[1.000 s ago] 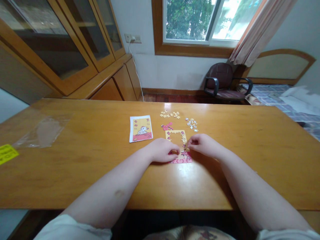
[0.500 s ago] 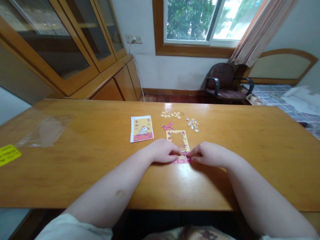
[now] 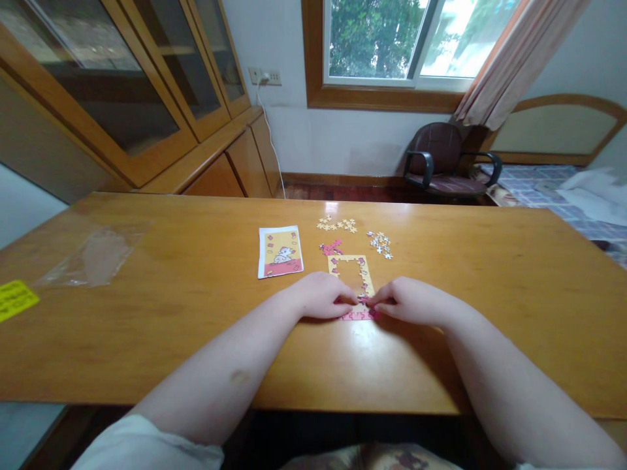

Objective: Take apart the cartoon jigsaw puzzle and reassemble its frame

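On the desk lies a partly joined jigsaw puzzle [image 3: 353, 260], a yellow border with a pink bottom row and an open middle. My left hand [image 3: 323, 297] rests over its lower left side, thumb and fingers curled at a small pink piece. From the right, my right hand [image 3: 409, 301] pinches at the lower right edge, its fingertips close to the left ones. A small pink and white puzzle piece [image 3: 363, 299] shows between the two hands. The fingers partly cover it, and the exact grip is hard to see.
Behind the puzzle are loose pink pieces [image 3: 332, 247], yellow pieces [image 3: 337, 225] and white pieces [image 3: 381, 244]. A picture card [image 3: 281, 252] lies to the left. Farther left are a clear plastic bag [image 3: 95, 258] and a yellow label [image 3: 17, 300].
Both hands stay at the lower part of the puzzle, with only slight finger movement around the small piece. The whole view has shifted a little.
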Motion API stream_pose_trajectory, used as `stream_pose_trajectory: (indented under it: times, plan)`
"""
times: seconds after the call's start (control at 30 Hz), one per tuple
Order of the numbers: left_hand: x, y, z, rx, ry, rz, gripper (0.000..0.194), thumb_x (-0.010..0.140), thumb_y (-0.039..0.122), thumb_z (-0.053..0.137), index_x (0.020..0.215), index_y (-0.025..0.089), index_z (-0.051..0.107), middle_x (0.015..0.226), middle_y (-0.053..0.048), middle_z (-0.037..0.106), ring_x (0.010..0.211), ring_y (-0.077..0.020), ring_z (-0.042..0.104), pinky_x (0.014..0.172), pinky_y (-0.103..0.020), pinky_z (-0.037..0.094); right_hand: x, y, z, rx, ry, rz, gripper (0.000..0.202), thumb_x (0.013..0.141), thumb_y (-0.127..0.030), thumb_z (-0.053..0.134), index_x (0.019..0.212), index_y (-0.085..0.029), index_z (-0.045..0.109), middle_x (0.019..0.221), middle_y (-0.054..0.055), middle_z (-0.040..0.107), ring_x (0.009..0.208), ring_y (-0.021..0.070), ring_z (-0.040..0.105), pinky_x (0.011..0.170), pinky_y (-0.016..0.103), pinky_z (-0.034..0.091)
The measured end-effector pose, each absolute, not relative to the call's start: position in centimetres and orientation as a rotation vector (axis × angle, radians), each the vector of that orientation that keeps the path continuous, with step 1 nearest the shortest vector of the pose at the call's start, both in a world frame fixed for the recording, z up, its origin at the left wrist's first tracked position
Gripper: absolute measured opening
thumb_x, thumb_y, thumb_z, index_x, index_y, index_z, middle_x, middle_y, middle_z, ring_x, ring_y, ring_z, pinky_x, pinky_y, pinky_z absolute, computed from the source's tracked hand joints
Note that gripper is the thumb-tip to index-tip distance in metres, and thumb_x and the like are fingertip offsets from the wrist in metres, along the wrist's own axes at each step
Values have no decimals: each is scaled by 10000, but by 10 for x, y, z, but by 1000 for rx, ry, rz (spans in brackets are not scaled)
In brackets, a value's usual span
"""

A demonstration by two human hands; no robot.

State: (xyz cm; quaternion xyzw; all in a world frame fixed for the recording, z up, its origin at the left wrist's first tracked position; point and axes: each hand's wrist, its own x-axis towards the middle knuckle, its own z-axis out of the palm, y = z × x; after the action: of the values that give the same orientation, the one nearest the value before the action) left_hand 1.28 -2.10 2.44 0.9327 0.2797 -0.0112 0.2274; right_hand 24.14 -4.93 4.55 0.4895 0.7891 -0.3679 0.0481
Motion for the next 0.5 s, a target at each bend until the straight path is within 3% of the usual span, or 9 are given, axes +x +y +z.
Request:
stream_pose_trajectory:
  times: [0.5]
  plan:
    - [11, -21, 21, 2534, 741, -5, 317, 840, 325, 541, 1120, 346, 688, 915, 19, 738, 805, -165, 652, 649, -243, 410, 241, -50, 46, 1499, 2408, -1140, 290, 786, -284, 524, 933, -248, 772, 815, 24, 752, 668, 175, 623, 641, 259, 424]
